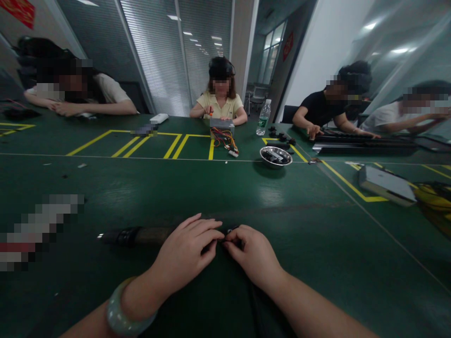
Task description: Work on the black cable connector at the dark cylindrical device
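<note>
Across the whole foreground: one green tabletop (317, 263), yellow tape lines on its far part, a person in a pale yellow top (220, 105) seated opposite.

Next in size, one long dark cylindrical object (130, 236), lying flat, shiny tip to the left, its other end hidden behind the left hand (185, 249); contact between the two cannot be told.

Left hand: palm down, fingers extended and loosely together, thumb and forefinger drawn in near the right hand's fingertips; whether they pinch anything cannot be told.

Right hand (255, 251): fingers curled, thumb and forefinger pinched on a small dark piece (232, 229), mostly covered, just above the tabletop and right of the cylinder.

Handling note, by judgement: such close fingertip work calls for light pressure, forearms steadied on the tabletop, and the left fingers angled away so that the piece remains in sight.
</note>
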Tool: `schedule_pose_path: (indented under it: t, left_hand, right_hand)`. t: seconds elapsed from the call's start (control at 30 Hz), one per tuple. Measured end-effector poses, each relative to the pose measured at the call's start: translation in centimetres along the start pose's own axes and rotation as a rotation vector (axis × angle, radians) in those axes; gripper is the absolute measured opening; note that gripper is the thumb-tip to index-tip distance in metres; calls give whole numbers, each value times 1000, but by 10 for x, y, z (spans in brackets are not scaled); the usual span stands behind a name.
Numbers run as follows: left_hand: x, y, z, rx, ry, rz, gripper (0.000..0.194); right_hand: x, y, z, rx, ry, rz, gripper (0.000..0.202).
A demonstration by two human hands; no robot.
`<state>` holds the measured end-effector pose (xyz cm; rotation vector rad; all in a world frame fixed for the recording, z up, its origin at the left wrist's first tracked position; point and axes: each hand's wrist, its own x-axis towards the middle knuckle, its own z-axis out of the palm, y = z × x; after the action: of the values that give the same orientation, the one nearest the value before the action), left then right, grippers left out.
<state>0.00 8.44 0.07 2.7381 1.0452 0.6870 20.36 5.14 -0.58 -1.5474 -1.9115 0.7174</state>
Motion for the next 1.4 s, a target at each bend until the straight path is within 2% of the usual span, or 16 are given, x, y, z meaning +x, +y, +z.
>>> schedule_pose_path:
  t: [0.27,0.9,1.13,1.4]
  left_hand:
    - [0,1,1,12,-4,-50,13]
    - [-1,1,1,-9,7,-28,23]
    - [-1,1,1,-15,0,-77,11]
    - [-2,-3,5,-28,32,-25,17]
  right_hand:
    - [0,1,0,8,4,-2,7]
    - [0,2,1,20,10,-9,9]
    - [0,0,0,21,6,-9,9]
    - [0,1,-1,13,-6,-2,9]
